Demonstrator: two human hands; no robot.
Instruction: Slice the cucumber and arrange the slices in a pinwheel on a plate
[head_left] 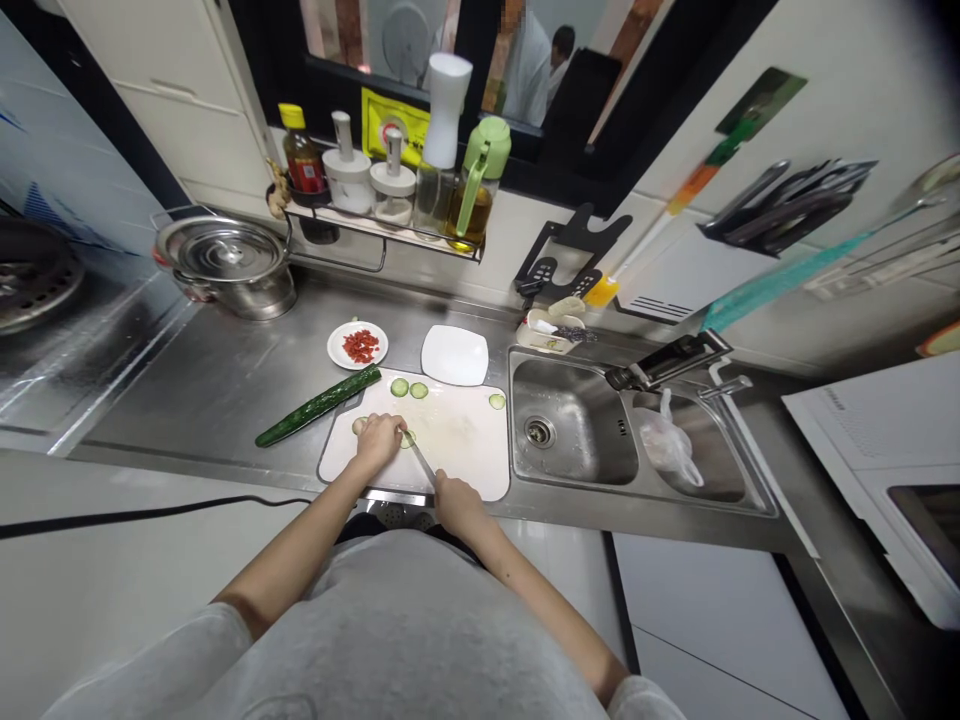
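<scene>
My left hand (380,440) is closed over a piece of cucumber (358,426) on the white cutting board (469,455); only a pale end shows beside my fingers. In my right hand (459,502) is a kitchen knife (421,459), its handle mostly hidden in my grip. The blade points up and left to my left fingertips, by a cucumber slice (408,439). Two more slices (409,389) lie at the board's far edge and another slice (496,401) at its far right corner. A long cucumber (319,405) lies slanted across the counter, its tip over the board.
Behind the board stand a plate of chopped red pieces (361,346) and a white dish (454,354). On the right is a sink (574,420); its second basin holds a plastic bag (667,445). A lidded pot (229,265) stands far left, below the level of the seasoning rack (390,228).
</scene>
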